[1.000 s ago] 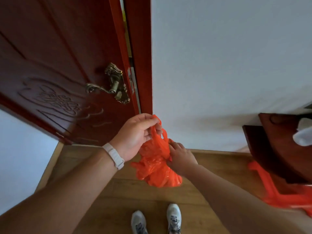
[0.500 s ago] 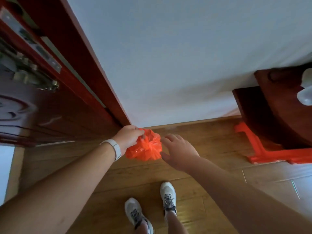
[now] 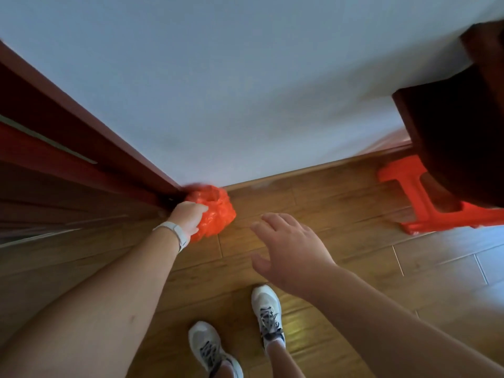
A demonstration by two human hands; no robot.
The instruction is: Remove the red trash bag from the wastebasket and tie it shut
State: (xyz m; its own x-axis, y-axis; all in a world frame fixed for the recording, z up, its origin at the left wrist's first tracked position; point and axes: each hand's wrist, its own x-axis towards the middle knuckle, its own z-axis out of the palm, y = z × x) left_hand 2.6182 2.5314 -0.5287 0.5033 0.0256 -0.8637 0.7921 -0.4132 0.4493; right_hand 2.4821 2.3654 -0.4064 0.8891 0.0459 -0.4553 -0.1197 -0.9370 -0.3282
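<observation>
Head view: my left hand (image 3: 188,218) grips the bunched bag (image 3: 215,211) at the floor (image 3: 354,241); right hand (image 3: 289,249) spread, empty. Bag out; knot unconfirmed, I judge.

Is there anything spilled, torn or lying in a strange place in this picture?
Nothing stands out. The red bag is bunched into a ball in the left hand, low in the corner where the door frame meets the wall; no spill shows. The right hand is open and empty. The red stool stands upright.
</observation>
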